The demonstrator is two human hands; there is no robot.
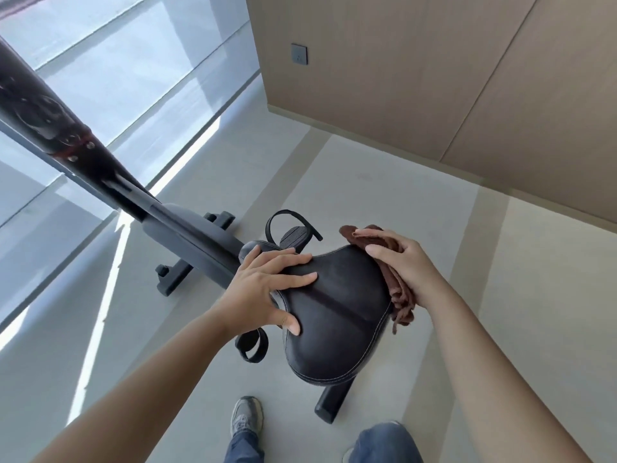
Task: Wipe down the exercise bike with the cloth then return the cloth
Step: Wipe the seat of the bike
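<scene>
The right hand (404, 265) grips the bunched cloth (402, 305) and holds it against the right edge of the saddle (337, 315). The hand covers most of the cloth. Only a corner past the fingertips and a ragged fold hanging below the palm show. The left hand (267, 289) grips nothing. It lies flat on the left side of the saddle, fingers spread and the thumb pressing the top.

The cloth is dark brown, soft and crumpled. The saddle is black and wide, with a centre groove and pale stitching round its rim. It hides its own post.

The rest of the exercise bike (187, 235) is dark grey. Its frame runs up and left from the saddle, and the upper column there is blurred and cut off by the picture's edge. A strapped pedal (293, 235) sits just beyond the saddle. A second strap (253, 345) shows below the left hand. A stabiliser foot (330, 406) pokes out under the saddle, near a grey shoe (245, 416).
</scene>
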